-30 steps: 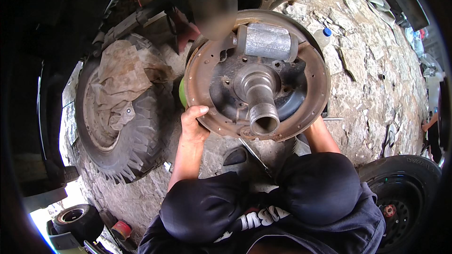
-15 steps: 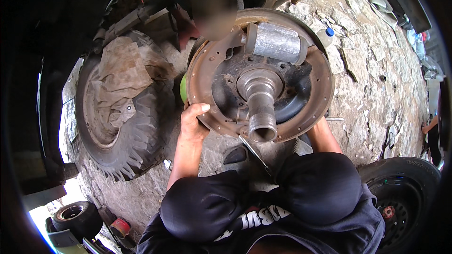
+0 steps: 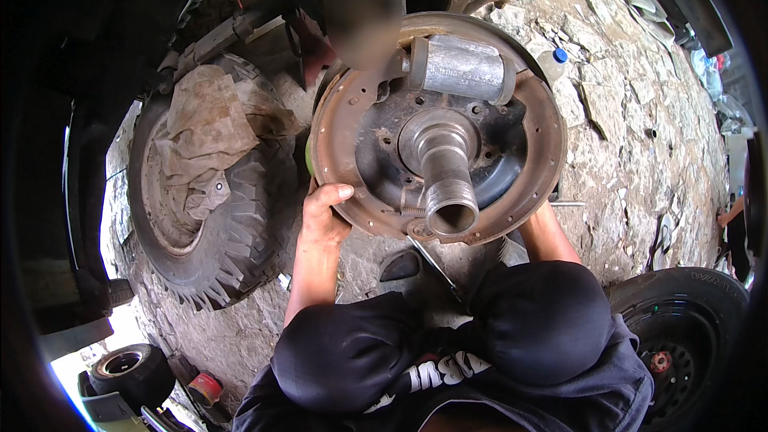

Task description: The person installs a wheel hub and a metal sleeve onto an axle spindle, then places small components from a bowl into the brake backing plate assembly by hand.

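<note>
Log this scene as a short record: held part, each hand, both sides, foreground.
Held part: round, rusty brake assembly, metal tube jutting from its middle
Left hand: grip on its lower left edge, thumb in front
Right hand: behind its lower right edge, fingers hidden
Left side: treaded tire with brown cloth over it
Right side: another tire, lower right; blue-capped bottle, farther up
Foreground: slim metal tool near the knees
</note>
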Demonstrator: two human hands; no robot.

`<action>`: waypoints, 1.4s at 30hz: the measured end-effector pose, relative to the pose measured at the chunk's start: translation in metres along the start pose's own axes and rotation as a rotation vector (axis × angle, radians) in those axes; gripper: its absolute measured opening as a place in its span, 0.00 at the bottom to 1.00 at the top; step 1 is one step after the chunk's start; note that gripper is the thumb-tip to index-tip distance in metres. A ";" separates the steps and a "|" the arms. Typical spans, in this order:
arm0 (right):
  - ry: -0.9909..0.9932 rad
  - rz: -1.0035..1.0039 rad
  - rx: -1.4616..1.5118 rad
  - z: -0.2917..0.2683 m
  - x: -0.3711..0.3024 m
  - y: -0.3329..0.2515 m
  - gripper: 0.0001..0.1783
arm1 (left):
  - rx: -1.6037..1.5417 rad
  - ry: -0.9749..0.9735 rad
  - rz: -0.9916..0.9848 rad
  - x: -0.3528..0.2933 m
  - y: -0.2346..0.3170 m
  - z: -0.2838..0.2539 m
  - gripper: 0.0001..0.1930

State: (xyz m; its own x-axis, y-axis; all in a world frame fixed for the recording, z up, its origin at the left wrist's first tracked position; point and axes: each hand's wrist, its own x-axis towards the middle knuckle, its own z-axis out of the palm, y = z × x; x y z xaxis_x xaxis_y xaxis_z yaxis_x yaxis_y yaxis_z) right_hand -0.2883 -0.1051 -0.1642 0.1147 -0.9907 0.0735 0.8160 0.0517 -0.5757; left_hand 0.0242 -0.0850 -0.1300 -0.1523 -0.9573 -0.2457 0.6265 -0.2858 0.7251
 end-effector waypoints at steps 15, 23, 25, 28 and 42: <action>0.001 -0.028 0.018 -0.001 -0.003 0.000 0.66 | -0.015 0.013 0.001 -0.004 0.004 0.020 0.46; -0.006 -0.046 0.018 0.000 -0.005 -0.002 0.66 | 0.009 -0.002 0.045 -0.001 -0.002 0.009 0.48; -0.008 -0.045 0.027 0.000 -0.005 -0.001 0.66 | 0.011 0.012 0.052 -0.002 0.000 0.008 0.48; -0.056 0.030 -0.023 -0.027 -0.009 -0.004 0.68 | -0.012 0.023 0.067 -0.001 -0.002 0.011 0.48; 0.207 0.046 -0.330 -0.020 0.017 -0.018 0.55 | -0.011 0.045 0.175 0.015 -0.018 0.004 0.47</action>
State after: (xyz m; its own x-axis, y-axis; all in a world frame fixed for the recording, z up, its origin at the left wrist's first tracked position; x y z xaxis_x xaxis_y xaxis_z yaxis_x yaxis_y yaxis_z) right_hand -0.3124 -0.1258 -0.1684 0.0023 -0.9945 -0.1050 0.5826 0.0867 -0.8081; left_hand 0.0079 -0.0941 -0.1438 -0.0063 -0.9894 -0.1448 0.6486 -0.1143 0.7525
